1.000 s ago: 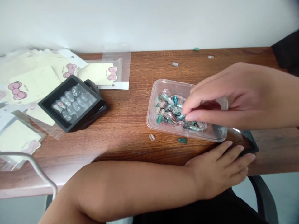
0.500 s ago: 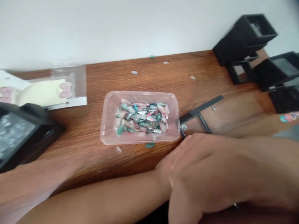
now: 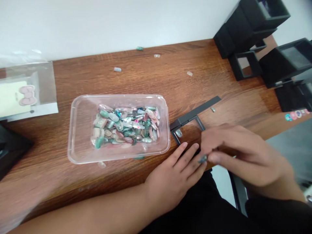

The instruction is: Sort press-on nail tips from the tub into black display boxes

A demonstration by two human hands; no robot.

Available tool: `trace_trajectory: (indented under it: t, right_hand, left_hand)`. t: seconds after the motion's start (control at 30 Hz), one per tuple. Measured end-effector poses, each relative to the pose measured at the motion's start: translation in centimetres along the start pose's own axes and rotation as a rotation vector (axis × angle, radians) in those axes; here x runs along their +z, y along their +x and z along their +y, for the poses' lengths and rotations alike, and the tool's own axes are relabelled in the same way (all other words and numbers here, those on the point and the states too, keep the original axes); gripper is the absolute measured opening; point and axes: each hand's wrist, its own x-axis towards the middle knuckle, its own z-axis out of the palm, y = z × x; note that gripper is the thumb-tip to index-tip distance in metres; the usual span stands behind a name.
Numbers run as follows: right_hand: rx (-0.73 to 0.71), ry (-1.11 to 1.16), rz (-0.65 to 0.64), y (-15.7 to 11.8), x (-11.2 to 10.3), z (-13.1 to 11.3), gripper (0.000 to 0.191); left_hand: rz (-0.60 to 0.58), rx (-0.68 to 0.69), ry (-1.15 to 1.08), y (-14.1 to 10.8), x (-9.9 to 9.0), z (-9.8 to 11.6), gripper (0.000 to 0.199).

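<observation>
My left hand (image 3: pixel 175 169) lies with its fingers stretched out, fingertips at the near edge of a black-rimmed frame (image 3: pixel 184 122) with a clear pane. A clear nail tip (image 3: pixel 178 133) shows inside the rim. My right hand (image 3: pixel 239 152) pinches a small dark greenish false nail (image 3: pixel 202 159) between thumb and fingers, just above the left ring and little fingers. This piece is blurred. Left of the hands stands a clear plastic tub (image 3: pixel 80 130), holding a heap of green, pink and pearly false nails (image 3: pixel 126 125).
Loose nails, such as a pale one (image 3: pixel 117 69) and a green one (image 3: pixel 139 48), dot the wooden table (image 3: pixel 97 83). Black boxes (image 3: pixel 246 29) are stacked at the back right. A clear packet (image 3: pixel 44 87) lies at left, near a dark box (image 3: pixel 12 146).
My right hand has drawn back to the right from over my left hand, uncovering the left fingers and the small nail it pinches. The view has shifted, so the tub appears further left.
</observation>
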Motion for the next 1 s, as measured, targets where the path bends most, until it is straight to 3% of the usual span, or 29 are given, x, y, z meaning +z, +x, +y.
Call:
trace_trajectory:
  t: [0.1, 0.23, 0.7, 1.0]
  right_hand:
    - [0.075, 0.135, -0.057, 0.2, -0.2, 2.5, 0.010]
    - [0.115, 0.037, -0.130, 0.6, 0.3, 4.4, 0.017]
    - [0.101, -0.483, 0.135, 0.4, 2.2, 4.0, 0.013]
    - [0.026, -0.390, 0.149, -0.1, 1.6, 4.6, 0.007]
  left_hand:
    - [0.004, -0.016, 0.006, 0.1, -0.2, 0.0, 0.064]
    - [-0.005, -0.005, -0.004, 0.1, -0.4, -0.2, 0.060]
    - [-0.029, -0.007, -0.020, 0.2, -0.7, -0.3, 0.061]
    - [-0.019, -0.008, -0.034, 0.1, -0.6, -0.3, 0.060]
